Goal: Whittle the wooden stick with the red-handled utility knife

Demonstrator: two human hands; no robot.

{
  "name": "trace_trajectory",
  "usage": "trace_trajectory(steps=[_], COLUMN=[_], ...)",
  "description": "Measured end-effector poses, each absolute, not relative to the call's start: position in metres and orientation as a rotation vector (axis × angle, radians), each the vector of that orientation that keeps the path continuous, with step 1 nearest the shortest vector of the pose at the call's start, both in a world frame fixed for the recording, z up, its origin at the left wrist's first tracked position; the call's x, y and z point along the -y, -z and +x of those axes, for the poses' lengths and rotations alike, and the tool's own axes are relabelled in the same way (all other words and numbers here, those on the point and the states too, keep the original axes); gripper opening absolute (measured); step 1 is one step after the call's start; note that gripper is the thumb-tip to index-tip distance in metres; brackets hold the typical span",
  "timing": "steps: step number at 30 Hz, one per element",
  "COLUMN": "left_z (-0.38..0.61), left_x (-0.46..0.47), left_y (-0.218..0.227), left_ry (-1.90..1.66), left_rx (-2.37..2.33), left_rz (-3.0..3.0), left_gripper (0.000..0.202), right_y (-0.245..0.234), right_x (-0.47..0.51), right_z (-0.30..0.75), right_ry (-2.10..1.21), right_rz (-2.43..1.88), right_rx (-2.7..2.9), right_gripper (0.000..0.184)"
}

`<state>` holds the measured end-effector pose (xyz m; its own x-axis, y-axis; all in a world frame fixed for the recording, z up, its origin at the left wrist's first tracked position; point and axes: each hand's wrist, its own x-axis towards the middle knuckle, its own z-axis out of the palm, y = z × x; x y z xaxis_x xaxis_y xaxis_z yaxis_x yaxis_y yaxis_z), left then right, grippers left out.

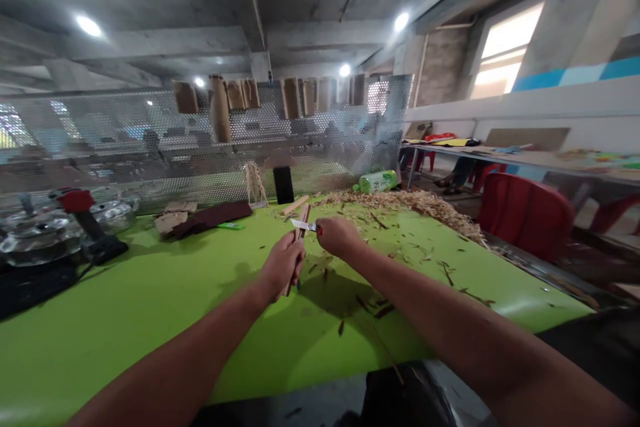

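My left hand [283,265] is closed around a narrow strip of wood [303,215], which stands tilted above the green tabletop, its lower end showing beneath the hand. My right hand [340,235] grips the red-and-dark handle of a knife [302,225]. The knife's pale blade points left and lies across the upper part of the wood, just above my left fingers. Whether the edge is biting into the wood is too small to tell. Dark and light shavings [383,310] are scattered on the table below and right of both hands.
A heap of curled shavings [425,203] lines the far right edge, beside a green-labelled bottle [379,181] on its side. A black upright block [283,185] and brown sheet [215,219] stand and lie further back. Left are a red-topped tool [75,201] and glass jars [43,233]. A red chair [525,213] is at right.
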<state>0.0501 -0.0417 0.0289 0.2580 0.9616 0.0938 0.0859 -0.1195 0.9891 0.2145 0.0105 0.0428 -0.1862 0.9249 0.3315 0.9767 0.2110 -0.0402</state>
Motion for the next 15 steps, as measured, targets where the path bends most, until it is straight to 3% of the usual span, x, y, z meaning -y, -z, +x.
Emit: trace_trajectory(steps=[15], left_z=[0.053], left_x=[0.048], left_y=[-0.039], left_ry=[-0.967], left_rx=[-1.128], left_rz=[1.553], left_gripper=[0.019], right_y=[-0.047], right_x=[-0.018], right_z=[0.225], right_ry=[0.348], right_rz=[-1.801], right_rx=[2.154], right_gripper=[0.033])
